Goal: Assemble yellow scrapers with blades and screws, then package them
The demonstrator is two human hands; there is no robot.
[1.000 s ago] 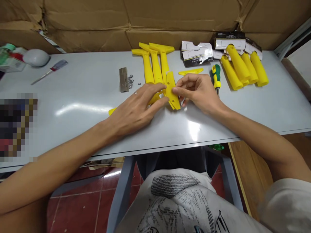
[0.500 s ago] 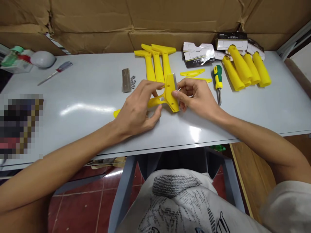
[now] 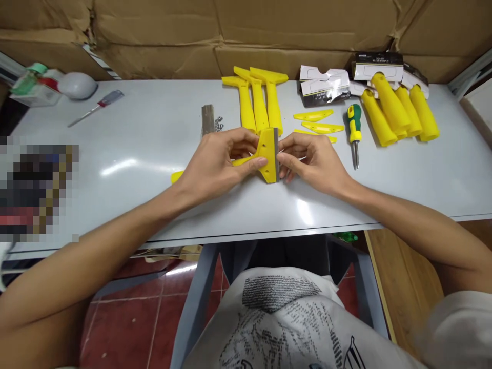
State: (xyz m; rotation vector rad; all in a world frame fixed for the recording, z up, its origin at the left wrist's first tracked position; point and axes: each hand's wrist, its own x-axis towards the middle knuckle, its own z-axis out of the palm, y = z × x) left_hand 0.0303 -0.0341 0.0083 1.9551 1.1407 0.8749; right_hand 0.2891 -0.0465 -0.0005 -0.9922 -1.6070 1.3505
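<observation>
Grey tabletop [image 3: 246, 218] | cardboard [image 3: 284, 25] behind | red tiles [image 3: 123, 328] | left fingers [image 3: 241, 135] clamping scraper [image 3: 267, 148], right fingers [image 3: 292, 161] pinching blade [image 3: 275, 138]

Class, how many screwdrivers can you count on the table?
2: a clear-handled screwdriver near the left end, and a green-and-yellow screwdriver beyond the right hand. Both show fully.

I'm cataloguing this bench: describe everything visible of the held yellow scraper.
The yellow scraper looks plastic; its head shows two holes and a grey, metallic-looking blade along the edge facing right. Its handle points left over the table, partly hidden by the left hand holding it. The right hand is at the blade, apparently touching.
</observation>
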